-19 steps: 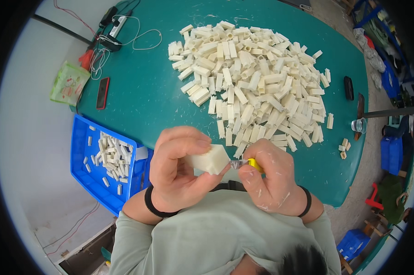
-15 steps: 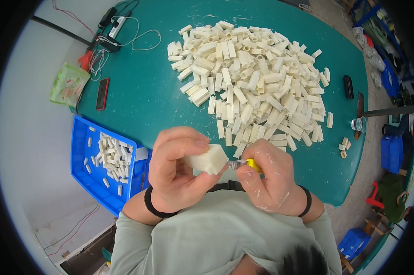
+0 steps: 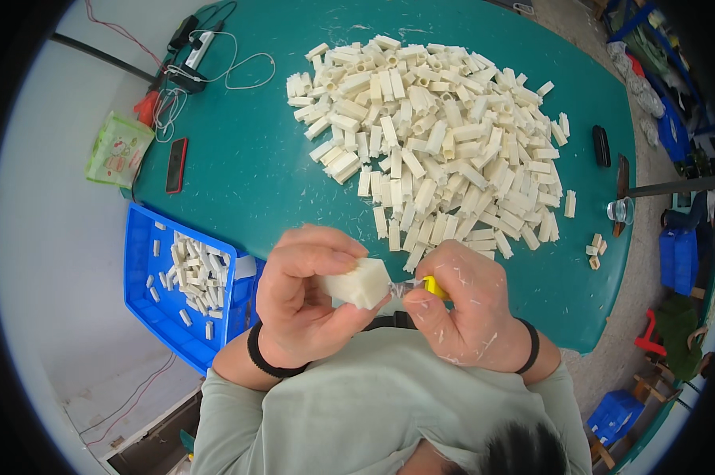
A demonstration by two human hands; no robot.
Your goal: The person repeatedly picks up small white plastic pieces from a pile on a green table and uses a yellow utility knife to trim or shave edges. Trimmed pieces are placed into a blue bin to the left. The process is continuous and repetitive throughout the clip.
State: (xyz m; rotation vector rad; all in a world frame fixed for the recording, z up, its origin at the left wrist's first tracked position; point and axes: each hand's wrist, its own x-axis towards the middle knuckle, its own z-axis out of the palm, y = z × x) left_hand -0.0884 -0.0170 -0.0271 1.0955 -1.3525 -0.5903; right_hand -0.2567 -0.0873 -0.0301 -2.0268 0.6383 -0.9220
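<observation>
My left hand is closed around an off-white plastic block, its squared end turned toward the right. In my right hand is a yellow-handled utility knife, gripped between thumb and fingers. Its short metal end points left and sits at the block's near right edge; whether it touches cannot be made out. Thin white shavings cling to my right hand. Beyond both hands, a large pile of off-white hollow plastic pieces covers the middle of the table.
On the left, a blue bin holds many small white pieces. The green table also carries a phone, a power strip with cables, a black case, a clear cup and several loose pieces at right.
The block in my left hand has tilted slightly, with its end face turned more toward me. The knife has shifted a little to the left. Both grips stay the same.
</observation>
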